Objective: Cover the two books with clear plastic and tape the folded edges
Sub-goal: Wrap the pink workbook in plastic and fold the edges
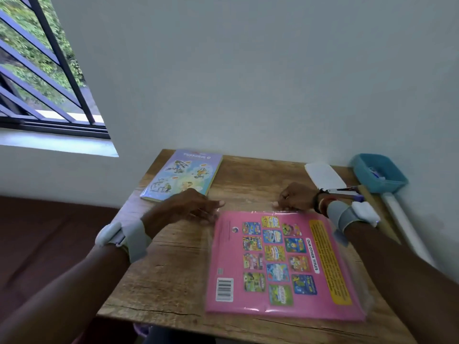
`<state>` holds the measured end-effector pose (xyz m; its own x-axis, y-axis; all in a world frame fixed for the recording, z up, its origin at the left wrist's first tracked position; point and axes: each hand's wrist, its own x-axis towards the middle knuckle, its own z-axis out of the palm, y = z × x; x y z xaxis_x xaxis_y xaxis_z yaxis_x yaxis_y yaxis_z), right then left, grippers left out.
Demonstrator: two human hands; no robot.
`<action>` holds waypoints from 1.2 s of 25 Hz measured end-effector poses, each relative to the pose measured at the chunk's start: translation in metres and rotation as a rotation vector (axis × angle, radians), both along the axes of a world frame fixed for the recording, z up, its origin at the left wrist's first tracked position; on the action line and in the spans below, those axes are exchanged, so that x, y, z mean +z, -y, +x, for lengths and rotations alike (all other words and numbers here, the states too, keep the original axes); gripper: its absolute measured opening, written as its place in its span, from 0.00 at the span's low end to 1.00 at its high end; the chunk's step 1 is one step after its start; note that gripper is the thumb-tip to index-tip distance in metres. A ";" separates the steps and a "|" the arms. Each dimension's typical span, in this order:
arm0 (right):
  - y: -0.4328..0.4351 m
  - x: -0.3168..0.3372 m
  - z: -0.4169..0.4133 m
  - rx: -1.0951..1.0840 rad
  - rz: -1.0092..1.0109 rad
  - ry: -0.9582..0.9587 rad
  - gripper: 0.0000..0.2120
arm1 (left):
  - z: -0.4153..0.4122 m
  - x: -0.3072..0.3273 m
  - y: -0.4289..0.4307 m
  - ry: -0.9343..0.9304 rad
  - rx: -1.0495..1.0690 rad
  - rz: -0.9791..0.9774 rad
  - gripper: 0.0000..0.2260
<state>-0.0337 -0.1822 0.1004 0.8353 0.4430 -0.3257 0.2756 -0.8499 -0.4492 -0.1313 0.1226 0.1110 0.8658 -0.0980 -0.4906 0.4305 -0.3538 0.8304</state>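
Pink book's (280,264) far edge seemingly touches left hand (188,207) and right hand (295,197).

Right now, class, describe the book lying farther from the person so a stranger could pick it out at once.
Find the window at the left, then the wooden table below and right of it. At the table's far left corner, by the wall, lies the blue book. Unlike the pink book nearer the front, it is pale blue with cartoon figures.
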 end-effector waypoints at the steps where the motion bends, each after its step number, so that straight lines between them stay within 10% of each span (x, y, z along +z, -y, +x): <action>1: 0.001 -0.001 0.001 0.002 -0.015 0.041 0.20 | -0.007 -0.003 0.004 -0.012 0.022 -0.021 0.14; 5: 0.000 -0.011 0.001 -0.034 -0.031 0.337 0.17 | -0.024 -0.024 0.015 0.094 0.097 0.139 0.10; 11: 0.037 -0.013 -0.044 -0.657 0.044 0.740 0.21 | -0.038 -0.035 0.025 0.287 0.247 0.349 0.11; 22: 0.083 -0.037 -0.086 -0.932 0.641 0.112 0.27 | -0.050 -0.038 0.031 0.240 0.395 0.148 0.07; 30: 0.087 -0.027 -0.088 -0.949 0.561 0.390 0.05 | -0.044 -0.040 0.031 0.297 0.344 0.244 0.13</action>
